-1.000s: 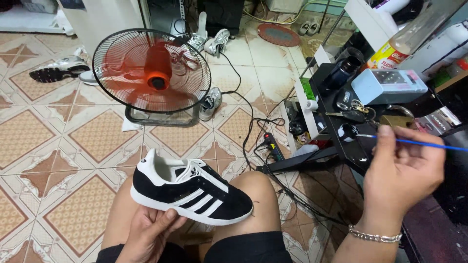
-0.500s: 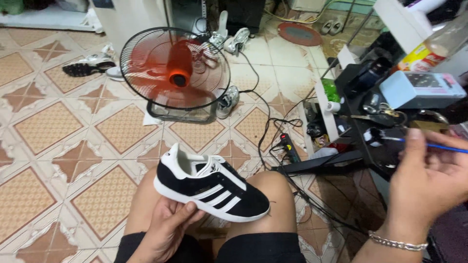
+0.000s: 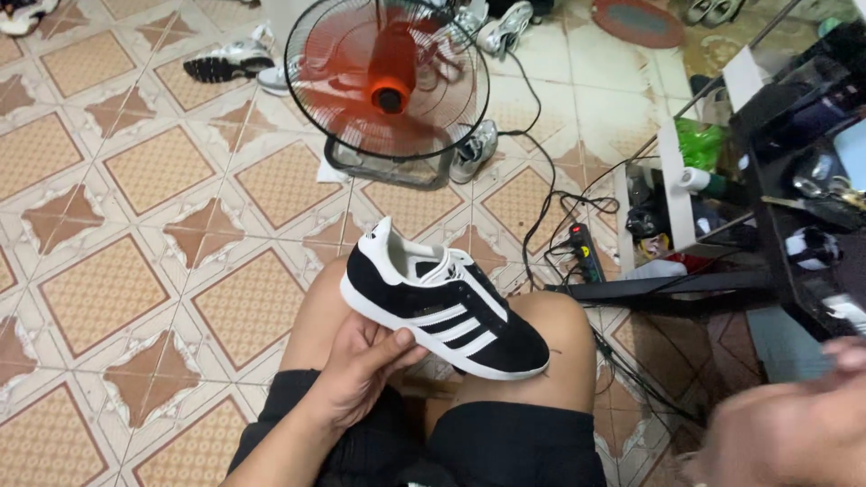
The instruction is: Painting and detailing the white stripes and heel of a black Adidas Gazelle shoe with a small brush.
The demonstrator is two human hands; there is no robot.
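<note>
A seated person looks down at their bare knees and black shorts. The left hand [image 3: 365, 365] cups a black suede sneaker [image 3: 444, 311] from beneath, thumb pressed to its white sole edge, the toe resting on the right knee and pointing toward 4 o'clock. The shoe sits near the middle of the view, heel raised toward 10 o'clock.

The right hand [image 3: 794, 428] is a blur at 4 o'clock; its grip cannot be told. Holding the shoe steady seems best done by keeping the palm under the midsole and the toe braced on the knee.

The upper looks soft and napped, with three smooth white stripes, white laces and a pale lining. At 12 o'clock stands a floor fan [image 3: 388, 86] with a wire cage and orange blades. Glossy patterned tan floor tiles [image 3: 99, 289] spread to the left; a black power strip [image 3: 586, 252] and loose cables lie at 2 o'clock.
</note>
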